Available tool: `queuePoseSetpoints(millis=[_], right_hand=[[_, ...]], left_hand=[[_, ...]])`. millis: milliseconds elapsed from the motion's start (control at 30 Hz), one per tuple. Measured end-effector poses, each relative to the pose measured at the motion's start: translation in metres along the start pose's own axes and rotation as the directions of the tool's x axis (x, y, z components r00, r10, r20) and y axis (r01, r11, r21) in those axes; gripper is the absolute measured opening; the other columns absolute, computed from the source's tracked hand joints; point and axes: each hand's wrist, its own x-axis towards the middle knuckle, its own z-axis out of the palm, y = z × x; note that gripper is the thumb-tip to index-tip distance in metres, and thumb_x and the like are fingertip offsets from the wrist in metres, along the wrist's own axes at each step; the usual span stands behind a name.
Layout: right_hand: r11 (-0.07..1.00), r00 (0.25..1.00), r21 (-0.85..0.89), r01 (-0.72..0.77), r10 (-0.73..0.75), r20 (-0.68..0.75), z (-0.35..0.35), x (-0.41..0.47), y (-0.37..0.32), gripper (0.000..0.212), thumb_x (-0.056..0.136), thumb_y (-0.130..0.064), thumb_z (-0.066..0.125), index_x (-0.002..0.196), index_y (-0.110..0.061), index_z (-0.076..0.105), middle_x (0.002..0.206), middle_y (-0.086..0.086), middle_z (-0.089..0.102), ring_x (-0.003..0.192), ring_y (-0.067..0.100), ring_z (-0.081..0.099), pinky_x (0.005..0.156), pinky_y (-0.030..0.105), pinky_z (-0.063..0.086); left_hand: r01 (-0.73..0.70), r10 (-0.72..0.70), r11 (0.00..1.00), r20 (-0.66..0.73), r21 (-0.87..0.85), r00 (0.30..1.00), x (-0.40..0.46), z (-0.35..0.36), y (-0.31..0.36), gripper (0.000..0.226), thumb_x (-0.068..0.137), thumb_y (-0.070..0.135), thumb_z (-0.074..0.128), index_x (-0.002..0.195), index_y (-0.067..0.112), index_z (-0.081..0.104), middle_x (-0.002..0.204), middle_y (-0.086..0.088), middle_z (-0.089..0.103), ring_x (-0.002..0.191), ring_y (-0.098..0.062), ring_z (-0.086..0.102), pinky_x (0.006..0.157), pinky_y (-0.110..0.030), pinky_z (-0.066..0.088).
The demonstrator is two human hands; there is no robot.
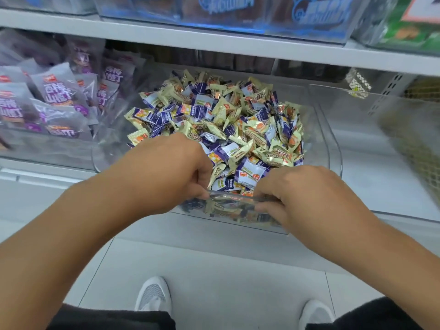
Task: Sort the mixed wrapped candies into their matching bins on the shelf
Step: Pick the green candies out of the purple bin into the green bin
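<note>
From the head camera, I looked down on a clear plastic bin (333, 148) pulled partly out from the shelf (214, 44). It was heaped with mixed wrapped candies (214, 120), cream-yellow ones and purple-and-white ones all together. My left hand (166, 167) was at the front rim of the bin, fingers curled over the edge and gripping it. My right hand (307, 194) held the same rim further to the right, its fingers also curled down around the clear wall. I could not tell if any fingertip also touched a candy under the rim.

To the left stood another clear bin with grey and purple packets (54, 101), and to the right a clear bin (381, 139) that looked almost bare, its contents blurred. On the upper shelf I saw blue-printed packages (226, 10). Below were a pale tiled floor and two white shoes (153, 296).

In my judgement the sorting was hardly begun: the two kinds lay fully mixed in one heap, and no candy was in either hand. Nearly all the work remained.
</note>
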Motion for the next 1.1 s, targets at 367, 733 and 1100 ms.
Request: queuePoseSetpoints(millis=[367, 733, 1100], right_hand=[[0.999, 0.989, -0.05, 0.004, 0.003, 0.149, -0.057, 0.04, 0.039, 0.032, 0.078, -0.043, 0.081, 0.105, -0.029, 0.071, 0.082, -0.015, 0.063, 0.077, 0.006, 0.061, 0.071, 0.032, 0.053], [0.995, 0.996, -0.078, 0.058, -0.052, 0.07, -0.015, 0.051, 0.044, 0.033, 0.08, -0.051, 0.075, 0.097, -0.025, 0.062, 0.085, -0.008, 0.058, 0.083, 0.021, 0.06, 0.065, 0.034, 0.047], [0.974, 0.984, 0.224, 0.03, 0.01, -0.178, -0.028, 0.055, 0.066, 0.01, 0.095, -0.016, 0.056, 0.099, -0.009, 0.061, 0.079, 0.005, 0.063, 0.073, 0.022, 0.056, 0.07, 0.041, 0.046]], left_hand=[[0.051, -0.122, 0.968, -0.285, -0.246, 0.951, 0.044, 0.014, 0.021, 0.039, 0.074, 0.061, 0.072, 0.092, 0.026, 0.073, 0.077, 0.015, 0.064, 0.069, 0.003, 0.058, 0.064, -0.02, 0.049], [0.036, -0.145, 0.942, -0.307, -0.333, 0.941, 0.053, 0.02, 0.026, 0.017, 0.088, 0.037, 0.068, 0.08, 0.027, 0.057, 0.07, 0.01, 0.058, 0.061, -0.004, 0.053, 0.052, -0.015, 0.036], [0.005, -0.225, 0.821, -0.315, -0.571, 0.922, 0.057, 0.008, 0.022, 0.006, 0.103, 0.022, 0.043, 0.107, 0.026, 0.045, 0.066, 0.0, 0.057, 0.043, -0.004, 0.046, 0.041, -0.027, 0.041]])
